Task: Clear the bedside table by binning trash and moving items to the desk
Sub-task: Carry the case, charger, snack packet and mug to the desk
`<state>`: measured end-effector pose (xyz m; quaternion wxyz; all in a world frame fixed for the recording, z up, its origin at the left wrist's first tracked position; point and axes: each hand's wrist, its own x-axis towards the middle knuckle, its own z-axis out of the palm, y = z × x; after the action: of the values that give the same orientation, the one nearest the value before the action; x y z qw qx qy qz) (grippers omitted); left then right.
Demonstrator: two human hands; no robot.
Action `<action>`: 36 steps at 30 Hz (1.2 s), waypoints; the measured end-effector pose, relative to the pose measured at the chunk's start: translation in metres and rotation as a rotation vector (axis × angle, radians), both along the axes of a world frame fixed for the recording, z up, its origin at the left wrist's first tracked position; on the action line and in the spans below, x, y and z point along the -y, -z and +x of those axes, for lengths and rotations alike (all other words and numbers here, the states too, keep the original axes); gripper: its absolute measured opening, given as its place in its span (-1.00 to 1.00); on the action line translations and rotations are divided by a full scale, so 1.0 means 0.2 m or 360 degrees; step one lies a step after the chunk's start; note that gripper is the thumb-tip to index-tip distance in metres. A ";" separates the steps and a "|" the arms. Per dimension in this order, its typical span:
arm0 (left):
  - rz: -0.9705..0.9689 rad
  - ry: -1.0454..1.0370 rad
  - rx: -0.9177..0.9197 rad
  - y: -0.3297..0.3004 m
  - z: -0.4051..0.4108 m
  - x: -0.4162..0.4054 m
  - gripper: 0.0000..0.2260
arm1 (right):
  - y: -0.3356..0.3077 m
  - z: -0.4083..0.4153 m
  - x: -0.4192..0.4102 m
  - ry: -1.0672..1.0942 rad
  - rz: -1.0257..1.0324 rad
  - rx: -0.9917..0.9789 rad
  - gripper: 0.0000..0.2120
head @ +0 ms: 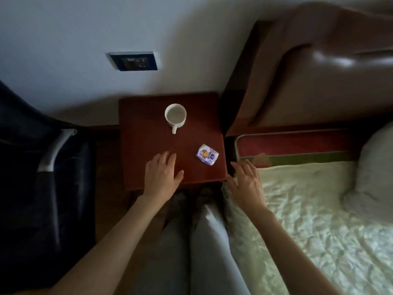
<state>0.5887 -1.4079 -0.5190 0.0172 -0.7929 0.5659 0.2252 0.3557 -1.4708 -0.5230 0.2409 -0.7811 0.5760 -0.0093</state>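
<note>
A small reddish-brown bedside table [146,133] stands against the wall. On it sits a white mug [175,116] near the back, its handle pointing toward me. A crumpled white and purple wrapper [207,155] lies near the table's right edge. My left hand [162,175] hovers over the table's front part, fingers spread, holding nothing. My right hand [246,181] is just off the table's front right corner, over the bed's edge, fingers apart and empty. The wrapper lies between the two hands, slightly farther back.
A bed [319,209] with a pale quilted cover and a pillow [374,165] fills the right side, with a brown padded headboard [319,81] behind. A dark chair [42,167] stands at the left. A wall socket [134,61] is above the table. My legs are below.
</note>
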 end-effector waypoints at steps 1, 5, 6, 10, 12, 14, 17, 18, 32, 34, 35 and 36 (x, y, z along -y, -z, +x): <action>0.0017 -0.0006 -0.0012 0.06 -0.01 0.04 -0.48 | 0.05 -0.01 0.03 -0.0002 0.0018 -0.0003 -0.52; 0.0040 -0.0080 -0.0070 0.29 -0.07 0.19 -0.46 | 0.24 -0.05 0.15 -0.0006 0.0047 0.0001 -0.52; 0.0032 -0.0100 -0.0096 0.36 -0.09 0.22 -0.46 | 0.29 -0.05 0.18 -0.0028 0.0042 0.0002 -0.53; -0.0076 -0.0124 -0.0231 0.59 -0.18 0.36 -0.45 | 0.46 -0.05 0.29 -0.0122 0.0008 0.0039 -0.58; -0.0173 -0.0102 -0.0341 0.65 -0.23 0.42 -0.44 | 0.51 -0.05 0.33 -0.0184 -0.0045 0.0081 -0.62; -0.0236 -0.0094 -0.0414 0.73 -0.26 0.46 -0.40 | 0.58 -0.06 0.37 -0.0245 -0.0067 0.0111 -0.63; -0.0211 -0.0034 -0.0429 0.82 -0.30 0.49 -0.36 | 0.65 -0.06 0.42 -0.0318 -0.0076 0.0146 -0.65; -0.0196 -0.0022 -0.0416 0.84 -0.31 0.49 -0.37 | 0.66 -0.06 0.43 -0.0336 -0.0074 0.0162 -0.66; -0.0124 -0.0763 -0.0625 0.80 -0.12 0.27 -0.83 | 0.69 0.26 0.45 -0.0483 -0.0112 0.0428 -0.72; -0.0172 -0.0950 -0.0662 0.77 -0.06 0.22 -0.82 | 0.68 0.35 0.45 -0.0464 -0.0077 0.0446 -0.71; -0.0205 -0.1055 -0.0704 0.75 -0.03 0.20 -0.81 | 0.67 0.40 0.45 -0.0451 -0.0061 0.0457 -0.71; -0.0240 -0.1141 -0.0746 0.73 0.01 0.17 -0.79 | 0.66 0.44 0.44 -0.0438 -0.0047 0.0470 -0.70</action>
<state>0.5905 -1.4422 -0.6650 -0.2489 -0.8658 0.2581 0.3489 0.4446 -1.5597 -0.6553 0.3103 -0.8460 0.4220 -0.0993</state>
